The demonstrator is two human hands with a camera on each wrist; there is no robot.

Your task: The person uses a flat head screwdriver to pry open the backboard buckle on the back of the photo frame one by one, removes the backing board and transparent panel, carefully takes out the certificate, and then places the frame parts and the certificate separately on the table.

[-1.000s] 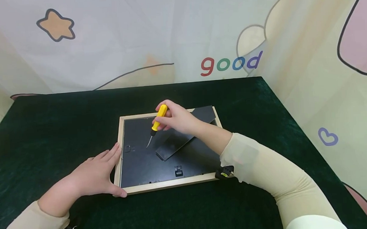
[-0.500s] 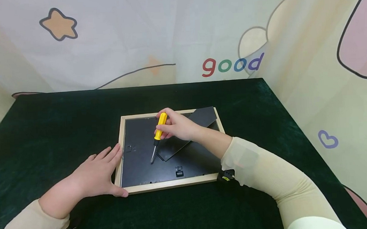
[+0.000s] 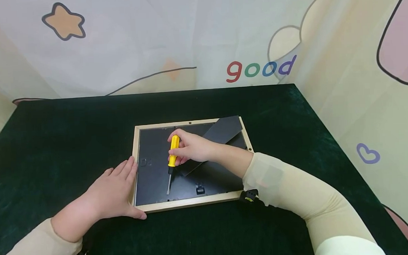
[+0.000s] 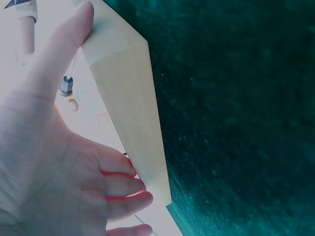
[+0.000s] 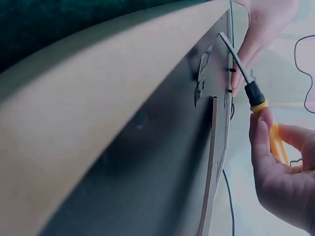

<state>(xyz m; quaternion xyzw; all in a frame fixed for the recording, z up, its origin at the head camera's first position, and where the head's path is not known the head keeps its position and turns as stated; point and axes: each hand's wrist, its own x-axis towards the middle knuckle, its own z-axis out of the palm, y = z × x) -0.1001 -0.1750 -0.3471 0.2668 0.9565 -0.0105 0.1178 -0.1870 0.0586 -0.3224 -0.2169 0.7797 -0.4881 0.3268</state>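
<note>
A picture frame with a light wooden border (image 3: 193, 203) lies face down, its black backing (image 3: 150, 144) upward. My right hand (image 3: 192, 147) grips a yellow-handled screwdriver (image 3: 173, 151) over the backing, and its flat metal tip points down near the front border. In the right wrist view, fingers and thumb wrap the screwdriver's yellow handle (image 5: 278, 147). My left hand (image 3: 111, 192) rests against the frame's left side with fingers straight, the thumb at the near left corner. The left wrist view shows that thumb on the wooden corner (image 4: 115, 44) and fingertips along the border.
A black stand leg (image 3: 228, 127) lies slanted across the backing, partly behind my right hand. A metal hanger (image 3: 200, 190) sits near the front border and another hanger (image 3: 143, 162) at the left. Dark green cloth (image 3: 73, 139) covers the table; a printed curtain (image 3: 137, 39) hangs behind.
My right hand has brought the screwdriver toward the front border, its tip moving from mid-backing to close to that edge. The left hand stays at the frame's left side.
</note>
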